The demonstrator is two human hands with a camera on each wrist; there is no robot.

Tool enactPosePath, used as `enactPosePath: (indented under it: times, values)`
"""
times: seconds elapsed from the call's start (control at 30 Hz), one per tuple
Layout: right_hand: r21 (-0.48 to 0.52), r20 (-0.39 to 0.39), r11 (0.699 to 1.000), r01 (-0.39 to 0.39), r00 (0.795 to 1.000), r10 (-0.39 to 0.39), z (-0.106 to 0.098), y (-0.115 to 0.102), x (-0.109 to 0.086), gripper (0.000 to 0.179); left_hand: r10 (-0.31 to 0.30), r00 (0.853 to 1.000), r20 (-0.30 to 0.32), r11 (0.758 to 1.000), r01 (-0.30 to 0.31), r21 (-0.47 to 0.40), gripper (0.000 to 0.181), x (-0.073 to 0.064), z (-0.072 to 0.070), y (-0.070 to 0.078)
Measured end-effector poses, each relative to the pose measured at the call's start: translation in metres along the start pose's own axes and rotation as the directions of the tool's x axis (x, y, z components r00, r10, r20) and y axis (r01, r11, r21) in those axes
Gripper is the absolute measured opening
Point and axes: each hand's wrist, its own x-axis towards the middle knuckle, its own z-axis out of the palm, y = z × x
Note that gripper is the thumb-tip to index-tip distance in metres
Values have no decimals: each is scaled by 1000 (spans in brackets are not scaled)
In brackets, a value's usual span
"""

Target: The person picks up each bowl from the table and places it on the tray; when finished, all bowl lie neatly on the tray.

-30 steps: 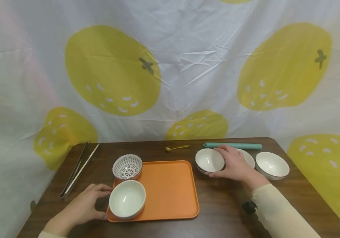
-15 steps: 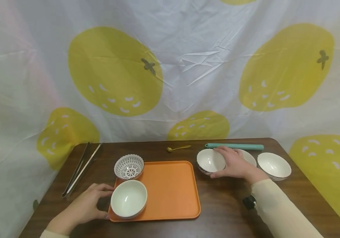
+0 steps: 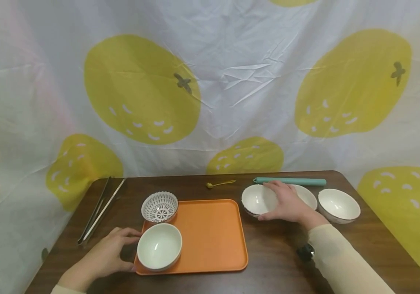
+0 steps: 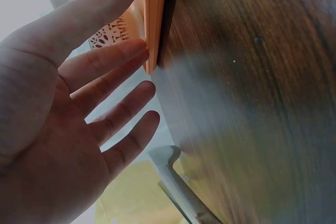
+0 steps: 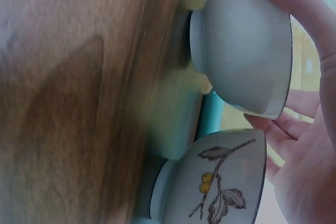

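Observation:
My right hand (image 3: 287, 204) holds a white bowl (image 3: 255, 199) by its right side, thumb at the front and fingers round the back. In the right wrist view, that bowl (image 5: 244, 45) looks plain and upright, with the thumb against its wall. An orange tray (image 3: 210, 237) lies left of it, carrying a black-and-white patterned bowl (image 3: 159, 207) and a larger pale bowl (image 3: 159, 246) on its left part. My left hand (image 3: 107, 253) is beside the tray's left edge, fingers loosely extended; in the left wrist view, fingertips meet the tray's rim (image 4: 152, 19).
Two more white bowls stand right: one (image 3: 307, 198) partly behind my right hand, another (image 3: 338, 204) farther right. A teal rod (image 3: 291, 181) and a small yellow spoon-like item (image 3: 217, 183) lie at the back. Tongs (image 3: 94, 210) and a white stick (image 3: 105, 208) lie left.
The right hand and the bowl it holds have shifted very slightly left over the last half second. The left hand and the tray with its bowls stay in place.

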Motion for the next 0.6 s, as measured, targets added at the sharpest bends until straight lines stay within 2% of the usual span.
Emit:
enactPosePath:
  times: [0.1,0.23,0.47,0.6]
  values:
    - [19,-27,1000,8,1000,-8,2,-4,-2,113,4,1000,-5,1000,-4,8,70,0,0,-1]
    - [82,-24,997,5,1000,-3,2,-16,-5,114,2,1000,-11,1000,-2,10,69,-1,1,-1]
    - [152,10,988,5,1000,-6,3,-53,-8,113,-8,1000,1,1000,8,-5,70,-1,1,-1]
    - [149,9,988,24,1000,-26,9,-74,-7,113,-10,1000,13,1000,10,-17,71,-1,0,-1]
